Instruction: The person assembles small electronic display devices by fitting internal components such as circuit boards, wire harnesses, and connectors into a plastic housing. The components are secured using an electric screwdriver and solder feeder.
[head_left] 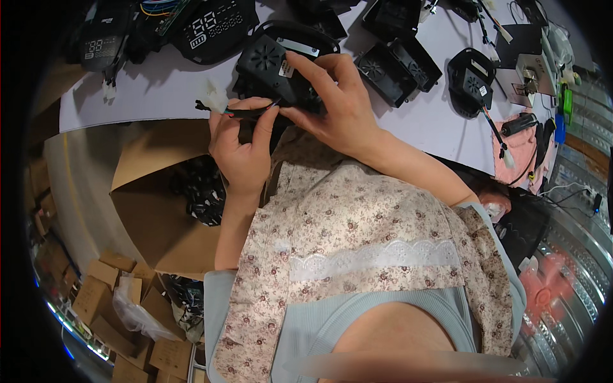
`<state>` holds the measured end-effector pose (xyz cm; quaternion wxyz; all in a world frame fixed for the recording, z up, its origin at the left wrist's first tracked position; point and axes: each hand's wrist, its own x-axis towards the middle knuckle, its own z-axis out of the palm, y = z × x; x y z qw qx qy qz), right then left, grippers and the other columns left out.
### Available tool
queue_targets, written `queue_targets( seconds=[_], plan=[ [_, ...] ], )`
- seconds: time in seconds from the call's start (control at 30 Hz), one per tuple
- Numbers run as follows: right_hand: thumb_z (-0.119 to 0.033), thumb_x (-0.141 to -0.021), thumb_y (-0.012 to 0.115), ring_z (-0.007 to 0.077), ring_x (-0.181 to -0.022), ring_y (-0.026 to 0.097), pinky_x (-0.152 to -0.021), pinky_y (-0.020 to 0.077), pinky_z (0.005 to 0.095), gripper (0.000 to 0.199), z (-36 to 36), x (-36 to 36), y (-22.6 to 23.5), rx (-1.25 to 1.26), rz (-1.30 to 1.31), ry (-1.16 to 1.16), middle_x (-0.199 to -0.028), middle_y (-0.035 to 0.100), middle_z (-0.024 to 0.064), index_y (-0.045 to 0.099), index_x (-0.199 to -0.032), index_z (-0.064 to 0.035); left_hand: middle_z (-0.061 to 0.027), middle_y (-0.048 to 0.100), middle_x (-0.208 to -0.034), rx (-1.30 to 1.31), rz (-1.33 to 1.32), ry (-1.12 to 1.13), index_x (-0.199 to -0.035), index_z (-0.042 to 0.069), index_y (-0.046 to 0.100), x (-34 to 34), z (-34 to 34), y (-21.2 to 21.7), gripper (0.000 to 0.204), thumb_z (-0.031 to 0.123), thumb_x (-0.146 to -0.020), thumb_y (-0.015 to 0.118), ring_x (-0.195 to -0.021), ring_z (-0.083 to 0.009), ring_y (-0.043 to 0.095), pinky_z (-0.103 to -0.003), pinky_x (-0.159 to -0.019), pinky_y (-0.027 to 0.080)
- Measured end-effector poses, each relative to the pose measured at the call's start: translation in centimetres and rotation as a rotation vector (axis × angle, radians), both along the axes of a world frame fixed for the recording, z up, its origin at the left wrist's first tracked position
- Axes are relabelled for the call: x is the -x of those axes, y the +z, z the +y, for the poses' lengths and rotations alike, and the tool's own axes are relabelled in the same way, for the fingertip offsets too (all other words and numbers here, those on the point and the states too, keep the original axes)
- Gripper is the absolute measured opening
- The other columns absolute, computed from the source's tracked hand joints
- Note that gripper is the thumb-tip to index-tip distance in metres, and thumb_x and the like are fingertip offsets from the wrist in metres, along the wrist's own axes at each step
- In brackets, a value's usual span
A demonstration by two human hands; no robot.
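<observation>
My right hand (341, 105) grips a black plastic housing (263, 59) at the table's near edge. A round slotted grille and a small white label show on that housing. Close beside it, my left hand (242, 143) is closed with thumb and fingers pinching a dark cable (246, 113) that runs to the housing. A white connector (214, 97) in what looks like clear plastic sits at the cable's free end, beyond my left fingers. Part of the housing's near side is hidden behind my right hand.
Display units (214, 29) lie at the table's far left. Open black housings (386, 70) stand right of my hands, with another wired unit (471, 83) further right. A metal fixture (529, 80) and a pink cloth (514, 150) are at the right edge. Below the table sits an open cardboard box (143, 207).
</observation>
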<state>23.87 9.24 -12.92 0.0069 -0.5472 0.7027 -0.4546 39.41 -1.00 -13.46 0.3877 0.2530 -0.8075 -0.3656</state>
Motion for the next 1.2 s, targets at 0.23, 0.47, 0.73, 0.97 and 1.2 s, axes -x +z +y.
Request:
queue_targets(
  seconds=[0.23, 0.47, 0.73, 0.97, 1.2],
  plan=[
    [-0.017, -0.069, 0.087, 0.0293, -0.094, 0.055, -0.076, 0.0512, 0.0374, 0.074, 0.0, -0.3, 0.0, -0.033, 0.090, 0.041, -0.105, 0.054, 0.0118, 0.060, -0.138, -0.0116, -0.0066, 0.068, -0.102, -0.059, 0.083, 0.081, -0.099, 0.000, 0.072, 0.6, 1.0, -0.8, 0.015, -0.002, -0.086, 0.079, -0.089, -0.0162, 0.063, -0.029, -0.081, 0.050],
    [-0.022, -0.073, 0.083, 0.0302, -0.096, 0.055, -0.077, 0.0508, 0.0400, 0.062, -0.4, 0.3, 2.2, -0.147, 0.063, 0.075, -0.107, 0.054, 0.0108, 0.060, -0.130, -0.0109, -0.0065, 0.074, -0.091, 0.200, 0.090, 0.018, -0.095, 0.001, 0.073, 0.8, 0.2, -0.5, 0.016, -0.003, -0.082, 0.082, -0.084, -0.0229, 0.062, -0.033, -0.078, 0.050],
    [-0.021, -0.075, 0.081, 0.0304, -0.100, 0.055, -0.087, 0.0481, 0.0435, 0.060, 0.1, 0.3, 1.9, -0.222, 0.250, 0.044, -0.112, 0.056, 0.0100, 0.063, -0.132, -0.0197, -0.0069, 0.074, -0.100, 0.300, -0.025, -0.128, -0.104, 0.003, 0.072, -0.7, 0.2, 0.2, 0.030, 0.003, -0.077, 0.086, -0.093, -0.0268, 0.062, -0.038, -0.084, 0.049],
    [-0.014, -0.079, 0.079, 0.0345, -0.107, 0.054, -0.089, 0.0502, 0.0422, 0.058, 0.4, 1.7, 0.9, -0.156, 0.203, 0.119, -0.126, 0.055, 0.0138, 0.067, -0.134, -0.0302, -0.0113, 0.061, -0.136, 0.163, -0.185, 0.110, -0.138, 0.003, 0.056, -0.2, -0.6, -1.1, 0.076, 0.017, -0.072, 0.092, -0.118, -0.0339, 0.056, -0.044, -0.102, 0.040],
    [-0.004, -0.081, 0.073, 0.0333, -0.110, 0.053, -0.092, 0.0486, 0.0407, 0.055, 1.7, 2.1, 0.3, -0.189, -0.033, 0.147, -0.129, 0.052, 0.0174, 0.069, -0.132, -0.0245, -0.0038, 0.067, -0.126, 0.275, -0.316, 0.078, -0.118, 0.005, 0.073, -0.6, -1.5, -1.4, 0.057, 0.040, -0.075, 0.086, -0.124, -0.0268, 0.055, -0.045, -0.105, 0.036]
  ],
)
